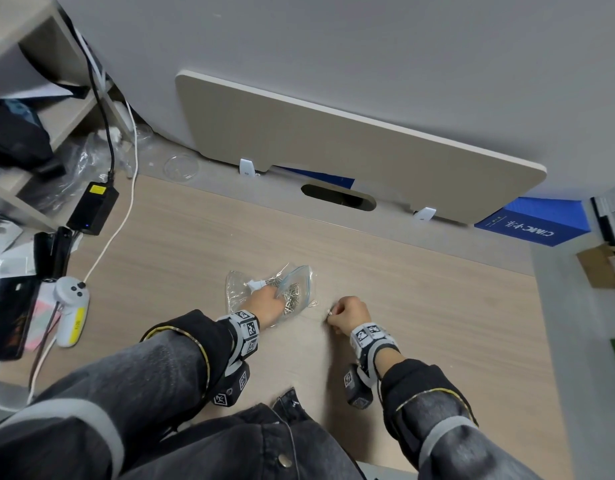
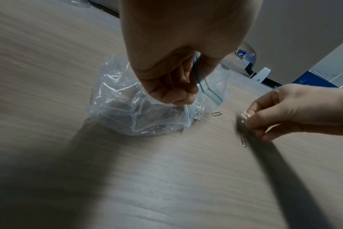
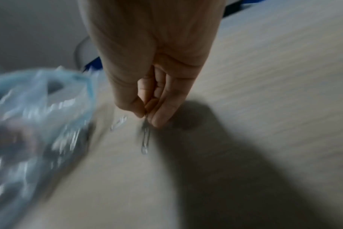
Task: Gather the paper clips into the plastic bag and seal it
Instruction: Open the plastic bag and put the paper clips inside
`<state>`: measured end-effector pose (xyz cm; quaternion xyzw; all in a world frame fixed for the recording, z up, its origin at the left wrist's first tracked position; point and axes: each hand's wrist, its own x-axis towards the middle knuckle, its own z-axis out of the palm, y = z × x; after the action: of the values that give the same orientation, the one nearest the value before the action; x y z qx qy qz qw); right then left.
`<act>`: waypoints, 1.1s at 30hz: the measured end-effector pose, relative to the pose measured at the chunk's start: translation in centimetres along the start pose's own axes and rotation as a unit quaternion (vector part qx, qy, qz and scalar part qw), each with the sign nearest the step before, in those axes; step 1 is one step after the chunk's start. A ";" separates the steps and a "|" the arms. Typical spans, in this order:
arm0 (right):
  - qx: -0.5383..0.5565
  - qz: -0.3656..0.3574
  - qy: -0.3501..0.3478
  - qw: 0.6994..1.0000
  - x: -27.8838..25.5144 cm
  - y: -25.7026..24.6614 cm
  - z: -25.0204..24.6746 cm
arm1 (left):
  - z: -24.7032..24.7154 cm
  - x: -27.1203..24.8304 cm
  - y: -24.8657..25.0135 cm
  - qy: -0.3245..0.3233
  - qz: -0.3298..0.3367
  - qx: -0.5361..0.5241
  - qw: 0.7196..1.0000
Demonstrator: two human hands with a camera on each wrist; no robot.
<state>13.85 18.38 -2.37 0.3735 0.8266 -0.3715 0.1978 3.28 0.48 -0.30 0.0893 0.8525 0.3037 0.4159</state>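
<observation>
A clear plastic zip bag point(image 1: 295, 289) with a blue seal strip lies on the wooden desk, several silver paper clips inside it. My left hand point(image 1: 264, 304) grips the bag's rim point(image 2: 198, 93), holding its mouth open. My right hand point(image 1: 347, 315), just right of the bag, pinches a few paper clips point(image 2: 244, 116) between thumb and fingers; one clip point(image 3: 145, 141) hangs down from the pinch. One loose paper clip point(image 2: 217, 113) lies on the desk between the bag and my right hand, seen too as a loose clip point(image 1: 313, 303) in the head view.
A black power adapter point(image 1: 93, 207), white cable and a white controller point(image 1: 70, 306) sit at the desk's left. A beige panel point(image 1: 333, 140) leans behind the desk with an oval cable slot point(image 1: 337, 197). Blue boxes point(image 1: 534, 220) stand at the right.
</observation>
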 end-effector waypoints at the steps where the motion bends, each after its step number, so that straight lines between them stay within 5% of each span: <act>1: 0.050 0.017 0.010 0.999 0.0 0.1 -0.7 | 0.0 0.0 0.0 0.001 -0.001 0.001 1.000; 9: 0.181 -0.029 -0.031 0.983 -0.1 -4.0 -1.0 | 0.5 0.0 0.5 0.003 0.003 0.008 1.000; 19: 0.180 -0.062 0.039 0.981 0.4 -5.9 -0.2 | 0.2 -0.2 0.4 0.003 0.006 0.008 1.000; 23: 0.016 -0.098 0.053 0.994 0.6 -3.4 -1.8 | 0.3 -0.1 0.3 -0.001 0.010 0.008 1.000; 27: -0.243 -0.129 -0.085 0.958 -0.4 -1.4 -2.2 | 0.6 -0.2 0.5 -0.004 0.021 0.010 1.000; 33: -0.311 -0.166 -0.097 0.931 -0.6 -0.7 -0.2 | 0.7 -0.1 0.2 0.003 0.025 0.017 1.000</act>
<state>13.72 17.99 -1.54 0.1125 0.9278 -0.1575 0.3190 3.83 0.88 -0.45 0.1171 0.8564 0.2995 0.4039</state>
